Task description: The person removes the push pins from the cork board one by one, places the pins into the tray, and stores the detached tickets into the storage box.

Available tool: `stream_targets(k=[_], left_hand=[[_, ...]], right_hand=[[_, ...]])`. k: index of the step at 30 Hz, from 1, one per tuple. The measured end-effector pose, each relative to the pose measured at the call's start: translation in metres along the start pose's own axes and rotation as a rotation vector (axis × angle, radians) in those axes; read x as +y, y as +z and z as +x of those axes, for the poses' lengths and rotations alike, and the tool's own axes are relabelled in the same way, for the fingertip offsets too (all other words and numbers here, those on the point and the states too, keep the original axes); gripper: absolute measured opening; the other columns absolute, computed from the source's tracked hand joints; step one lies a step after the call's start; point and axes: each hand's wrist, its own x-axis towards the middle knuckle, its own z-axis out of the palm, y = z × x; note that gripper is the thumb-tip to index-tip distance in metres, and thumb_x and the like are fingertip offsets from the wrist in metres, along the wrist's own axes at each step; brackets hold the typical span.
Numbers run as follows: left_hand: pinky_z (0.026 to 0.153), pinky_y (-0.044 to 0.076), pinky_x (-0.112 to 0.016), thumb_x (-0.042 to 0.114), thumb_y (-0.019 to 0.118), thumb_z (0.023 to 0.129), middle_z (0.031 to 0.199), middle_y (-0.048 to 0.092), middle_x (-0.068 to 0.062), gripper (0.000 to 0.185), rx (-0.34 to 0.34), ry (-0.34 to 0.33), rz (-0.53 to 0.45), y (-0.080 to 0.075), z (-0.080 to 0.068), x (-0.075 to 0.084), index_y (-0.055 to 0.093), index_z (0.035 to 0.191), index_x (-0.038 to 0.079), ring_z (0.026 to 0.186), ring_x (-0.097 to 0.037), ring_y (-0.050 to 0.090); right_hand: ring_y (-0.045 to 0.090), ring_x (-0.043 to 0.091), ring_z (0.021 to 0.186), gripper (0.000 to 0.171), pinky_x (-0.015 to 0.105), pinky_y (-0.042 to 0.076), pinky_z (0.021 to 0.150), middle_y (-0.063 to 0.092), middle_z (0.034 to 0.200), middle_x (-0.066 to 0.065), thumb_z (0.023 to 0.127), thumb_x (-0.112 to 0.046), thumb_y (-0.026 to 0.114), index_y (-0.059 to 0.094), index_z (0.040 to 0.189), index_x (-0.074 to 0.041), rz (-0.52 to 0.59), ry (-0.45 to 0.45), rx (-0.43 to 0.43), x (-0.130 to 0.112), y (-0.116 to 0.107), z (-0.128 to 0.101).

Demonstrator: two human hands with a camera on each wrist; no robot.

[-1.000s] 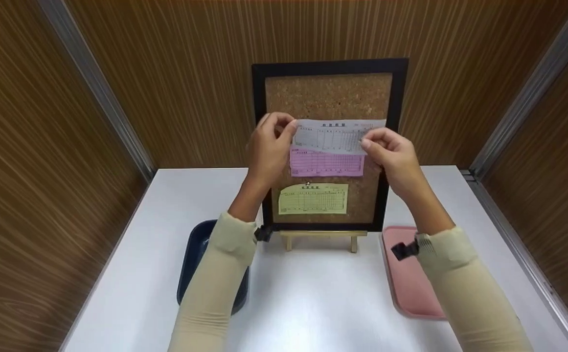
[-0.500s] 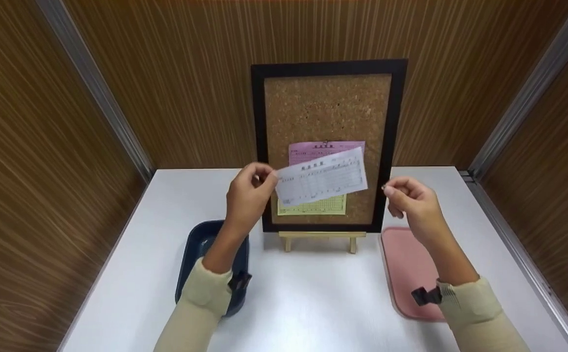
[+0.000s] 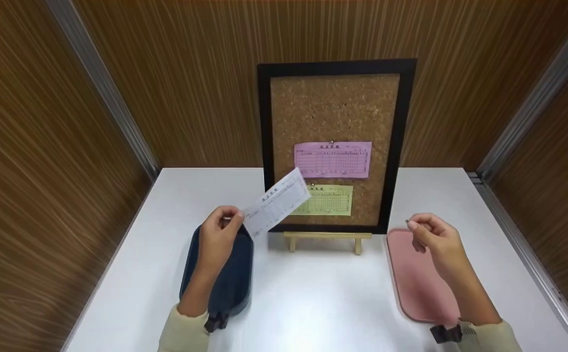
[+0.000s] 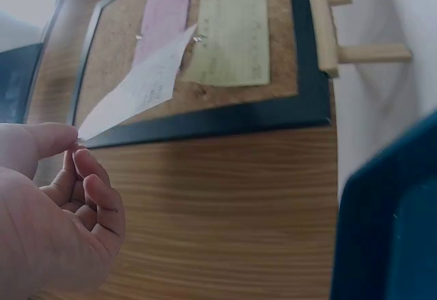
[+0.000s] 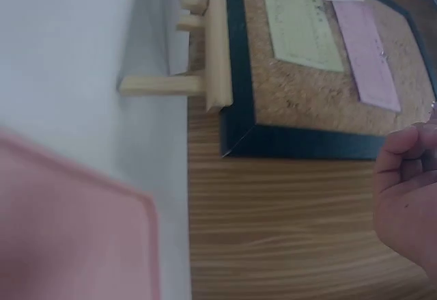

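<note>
White slip [image 3: 277,203], held in the air in front of the board's lower left, over the far end of the blue tray. The framed corkboard [image 3: 332,107] stands at the far middle on a small wooden easel [image 3: 328,235]; a second ago the slip lay against it above the pink one, and that stretch of cork is now bare, so the slip's removal may be judged complete. At left lies the dark blue tray [image 3: 237,278], at right the pink tray [image 3: 413,278]. Both hands have drawn down and apart: the left hand [image 3: 219,238] pinches the slip's left end between thumb and fingers, while the right hand [image 3: 435,238], above the far end of the pink tray, pinches a tiny metallic object [image 3: 407,221], probably a pushpin. The pink slip [image 3: 332,160] and, nearer, the yellow slip [image 3: 330,200] remain on the board, each with a pin at its top edge. The left wrist view shows the thumb's pinch at close range, with the slip's print faint; the head view shows its printed grid. The right wrist view cuts off the right fingertips and shows only part of the white slip.
</note>
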Motion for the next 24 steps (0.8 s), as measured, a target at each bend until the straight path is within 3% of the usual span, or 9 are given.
stream_targets(k=[4,7,14,18,21,24], left_hand=[[0.060,0.043,-0.022,0.019,0.067,0.098,0.097,0.064,-0.013,0.020,0.021,-0.034,-0.013,-0.012,-0.009,-0.014,0.066,0.107,0.001,0.076,-0.025,0.055],[0.060,0.042,-0.021,0.021,0.066,0.099,0.098,0.063,-0.011,0.022,0.052,-0.096,0.006,-0.021,-0.016,-0.021,0.066,0.111,0.003,0.076,-0.018,0.053],[0.066,0.048,-0.024,0.017,0.064,0.100,0.101,0.061,-0.013,0.022,0.128,-0.208,0.008,-0.044,-0.034,-0.034,0.064,0.114,0.000,0.082,-0.025,0.057],[0.065,0.048,-0.024,0.015,0.063,0.100,0.099,0.061,-0.013,0.021,0.156,-0.261,0.021,-0.053,-0.042,-0.053,0.064,0.113,-0.002,0.081,-0.024,0.057],[0.067,0.047,-0.023,0.017,0.063,0.100,0.097,0.063,-0.012,0.020,0.192,-0.308,0.095,-0.058,-0.046,-0.073,0.066,0.110,0.000,0.081,-0.018,0.057],[0.071,0.045,-0.025,0.019,0.063,0.098,0.096,0.068,-0.011,0.020,0.224,-0.347,0.218,-0.060,-0.050,-0.079,0.069,0.107,0.002,0.083,-0.017,0.057]], right_hand=[[0.044,0.014,0.056,0.024,0.026,0.042,0.053,0.048,0.065,0.002,0.100,-0.004,0.060,0.054,0.106,0.018,-0.067,0.083,0.055,0.010,-0.013,-0.009],[0.047,0.011,0.056,0.028,0.025,0.044,0.054,0.050,0.066,0.000,0.100,-0.011,0.063,0.055,0.107,0.015,-0.131,0.153,0.071,0.018,-0.022,-0.016],[0.049,0.008,0.058,0.034,0.024,0.048,0.059,0.052,0.068,-0.005,0.100,-0.022,0.065,0.058,0.108,0.010,-0.248,0.282,0.071,0.034,-0.038,-0.032],[0.050,0.007,0.060,0.034,0.024,0.049,0.063,0.053,0.070,-0.007,0.100,-0.027,0.065,0.059,0.108,0.005,-0.265,0.343,0.065,0.041,-0.045,-0.037],[0.050,0.008,0.061,0.029,0.024,0.049,0.064,0.054,0.071,-0.006,0.100,-0.026,0.065,0.061,0.107,0.003,-0.261,0.380,0.067,0.044,-0.046,-0.038],[0.051,0.008,0.063,0.031,0.025,0.050,0.065,0.053,0.071,-0.005,0.101,-0.025,0.063,0.061,0.110,0.005,-0.300,0.405,0.052,0.047,-0.046,-0.038]])
